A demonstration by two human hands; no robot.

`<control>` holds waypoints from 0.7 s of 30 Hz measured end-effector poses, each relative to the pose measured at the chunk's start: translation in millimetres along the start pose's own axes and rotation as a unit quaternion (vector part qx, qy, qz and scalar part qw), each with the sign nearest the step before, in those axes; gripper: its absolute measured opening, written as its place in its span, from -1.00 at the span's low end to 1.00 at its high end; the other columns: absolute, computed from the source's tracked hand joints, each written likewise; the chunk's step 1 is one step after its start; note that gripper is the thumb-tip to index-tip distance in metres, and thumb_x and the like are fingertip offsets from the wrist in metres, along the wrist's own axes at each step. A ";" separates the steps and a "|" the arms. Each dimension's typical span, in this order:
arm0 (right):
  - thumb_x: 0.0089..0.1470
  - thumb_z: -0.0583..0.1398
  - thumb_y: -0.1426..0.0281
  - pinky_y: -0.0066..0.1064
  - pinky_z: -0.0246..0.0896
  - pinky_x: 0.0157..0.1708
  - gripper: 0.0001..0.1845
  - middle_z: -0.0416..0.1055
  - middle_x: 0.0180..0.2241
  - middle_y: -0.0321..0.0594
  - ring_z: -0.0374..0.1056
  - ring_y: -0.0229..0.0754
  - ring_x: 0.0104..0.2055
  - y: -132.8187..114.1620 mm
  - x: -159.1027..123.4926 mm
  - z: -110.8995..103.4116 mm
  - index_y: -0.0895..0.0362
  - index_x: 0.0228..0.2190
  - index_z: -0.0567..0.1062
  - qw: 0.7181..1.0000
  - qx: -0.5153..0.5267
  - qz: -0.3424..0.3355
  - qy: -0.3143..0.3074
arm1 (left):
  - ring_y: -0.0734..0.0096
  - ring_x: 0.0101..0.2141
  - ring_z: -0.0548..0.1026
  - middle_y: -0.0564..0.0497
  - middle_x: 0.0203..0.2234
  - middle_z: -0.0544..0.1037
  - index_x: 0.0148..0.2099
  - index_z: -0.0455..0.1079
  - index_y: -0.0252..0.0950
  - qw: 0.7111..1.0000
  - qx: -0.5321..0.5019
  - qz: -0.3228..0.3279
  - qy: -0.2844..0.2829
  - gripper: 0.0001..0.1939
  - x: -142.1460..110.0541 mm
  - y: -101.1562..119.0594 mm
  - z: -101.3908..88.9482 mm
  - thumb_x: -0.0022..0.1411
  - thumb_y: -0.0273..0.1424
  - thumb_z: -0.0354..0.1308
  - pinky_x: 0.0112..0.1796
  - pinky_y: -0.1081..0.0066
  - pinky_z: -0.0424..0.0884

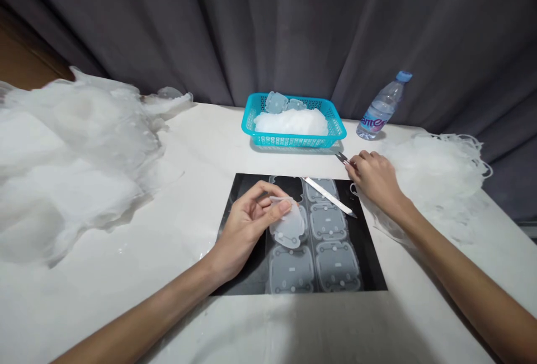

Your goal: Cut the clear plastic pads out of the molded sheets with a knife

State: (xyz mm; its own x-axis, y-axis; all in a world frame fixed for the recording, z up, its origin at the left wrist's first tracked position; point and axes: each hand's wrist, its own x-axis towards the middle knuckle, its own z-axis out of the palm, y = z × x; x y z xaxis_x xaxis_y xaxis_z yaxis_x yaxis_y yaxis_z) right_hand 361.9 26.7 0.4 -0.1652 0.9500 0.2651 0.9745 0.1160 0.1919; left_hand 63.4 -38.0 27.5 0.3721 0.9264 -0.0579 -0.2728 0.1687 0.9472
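Observation:
My left hand [251,216] pinches a thin translucent white moulded piece [289,228], rounded in outline, above a black mat [247,241]. Under it lies a translucent sheet [333,266] of several joined rounded-square shapes with small holes and lines. My right hand [375,179], right of the mat, is closed round what looks like small scissors [342,157]; only their pointed dark blades show, and the handles are hidden by the fingers. A white pen-like craft knife [329,195] lies slanted across the sheet, apart from both hands.
A blue basket [293,141] with translucent pieces stands at the back, near a water bottle [377,109]. A large heap of translucent white sheets [75,157] covers the left side. Thin white offcuts [440,168] are piled at right. A grey curtain [285,28] hangs behind.

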 end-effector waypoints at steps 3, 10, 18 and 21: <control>0.32 0.05 0.47 -0.21 0.05 -0.25 -0.69 0.50 -0.31 0.07 0.28 0.08 -0.21 -8.5 1.0 1.5 0.25 -0.33 0.57 0.997 -0.056 -0.021 0.046 | 0.57 -0.46 0.47 0.09 -0.36 0.56 -0.18 0.39 -0.25 1.000 -0.008 -0.009 -0.003 -0.79 0.2 -1.7 -1.2 0.31 -0.30 0.35 -0.42 0.56 0.39; 0.35 -0.01 0.54 -0.20 0.21 -0.19 -0.72 0.46 -0.27 0.04 0.32 0.07 -0.17 -12.6 4.8 -11.3 0.23 -0.24 0.50 0.987 -0.018 -0.092 0.127 | 0.55 -0.39 0.46 0.06 -0.33 0.54 -0.14 0.48 -0.27 1.000 0.008 -0.024 0.004 -0.79 1.6 -12.4 -8.0 0.30 -0.27 0.35 -0.34 0.55 0.38; 0.42 0.05 0.20 -0.40 0.28 -0.38 -0.73 0.44 -0.32 -0.22 0.36 -0.22 -0.37 -76.2 -44.7 -53.7 0.11 -0.15 0.42 0.809 0.586 0.053 0.013 | 0.48 -0.36 0.48 0.00 -0.30 0.57 -0.17 0.50 -0.31 0.999 -0.020 -0.035 0.029 -0.74 1.7 -5.8 -11.4 0.24 -0.25 0.40 -0.32 0.52 0.39; 0.29 0.22 0.14 -0.41 0.32 -0.38 -0.68 0.51 -0.26 -0.20 0.43 -0.21 -0.32 -102.7 -59.4 -59.2 0.12 -0.09 0.50 0.709 0.697 0.068 -0.083 | 0.46 -0.35 0.50 0.00 -0.32 0.57 -0.17 0.49 -0.32 0.997 -0.050 -0.052 0.022 -0.73 -2.4 -5.7 -15.8 0.23 -0.25 0.41 -0.29 0.51 0.41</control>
State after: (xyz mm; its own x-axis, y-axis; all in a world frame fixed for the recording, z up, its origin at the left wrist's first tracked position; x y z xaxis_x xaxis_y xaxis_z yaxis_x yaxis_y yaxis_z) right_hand 262.6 -58.7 20.9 -0.1471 0.9876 0.0547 0.2026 0.0842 -0.9756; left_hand 50.0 -35.9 17.2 0.3643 0.9158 -0.1693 -0.3222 0.2945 0.8997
